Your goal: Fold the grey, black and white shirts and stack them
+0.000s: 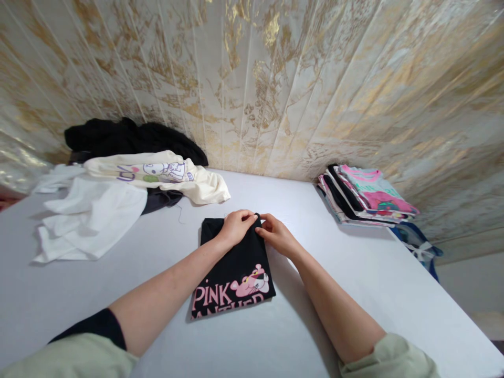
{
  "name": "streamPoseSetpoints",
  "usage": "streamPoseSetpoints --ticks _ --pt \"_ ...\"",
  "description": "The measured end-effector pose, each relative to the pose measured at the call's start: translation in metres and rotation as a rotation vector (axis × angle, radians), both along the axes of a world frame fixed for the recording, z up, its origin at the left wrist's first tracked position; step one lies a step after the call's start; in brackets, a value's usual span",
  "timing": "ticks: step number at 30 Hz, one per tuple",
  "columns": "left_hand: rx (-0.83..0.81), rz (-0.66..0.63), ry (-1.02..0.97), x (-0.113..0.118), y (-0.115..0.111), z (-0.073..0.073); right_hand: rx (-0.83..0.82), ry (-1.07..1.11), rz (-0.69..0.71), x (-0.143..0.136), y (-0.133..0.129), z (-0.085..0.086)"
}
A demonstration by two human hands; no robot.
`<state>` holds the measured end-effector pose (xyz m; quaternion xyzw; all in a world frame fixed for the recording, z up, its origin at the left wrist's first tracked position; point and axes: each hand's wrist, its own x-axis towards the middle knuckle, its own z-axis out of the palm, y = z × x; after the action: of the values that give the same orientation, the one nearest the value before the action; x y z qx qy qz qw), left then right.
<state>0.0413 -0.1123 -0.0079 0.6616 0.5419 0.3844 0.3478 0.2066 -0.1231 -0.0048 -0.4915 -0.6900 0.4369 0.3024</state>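
As the black shirt [233,256] looks soft and light, its far right corner suits pinching: left fingers [247,214] seemingly nip it, right fingers [269,217] are slightly parted, hold unclear.

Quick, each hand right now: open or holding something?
Left hand: on the folded black shirt; grip cannot be told.
Right hand: touching the shirt's right edge; grip unclear.

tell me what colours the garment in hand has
The garment is black, with pink lettering and a pink cartoon face, in the head view.
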Motion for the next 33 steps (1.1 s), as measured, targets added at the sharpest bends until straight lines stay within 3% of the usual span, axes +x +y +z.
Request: streamPoseSetpoints --ticks 4,13,19,23,33 --pt "0.037 0.044 0.038 0.001 -0.001 0.000 0.097 -0.175 -0.017 -0.003 -0.004 0.002" --pt "0.099 0.058 0.321 0.009 -0.006 0.000 0.089 -0.293 -0.029 -0.005 -0.003 0.000" --pt "0.128 0.105 0.279 0.009 -0.008 -0.001 0.078 -0.472 -0.080 -0.009 -0.011 0.009" --pt "0.155 0.078 0.271 0.008 -0.010 -0.001 0.072 -0.455 -0.127 -0.008 -0.013 0.009" --pt "0.151 0.014 0.304 0.007 -0.011 -0.002 0.080 -0.297 -0.066 0.001 -0.004 -0.001"
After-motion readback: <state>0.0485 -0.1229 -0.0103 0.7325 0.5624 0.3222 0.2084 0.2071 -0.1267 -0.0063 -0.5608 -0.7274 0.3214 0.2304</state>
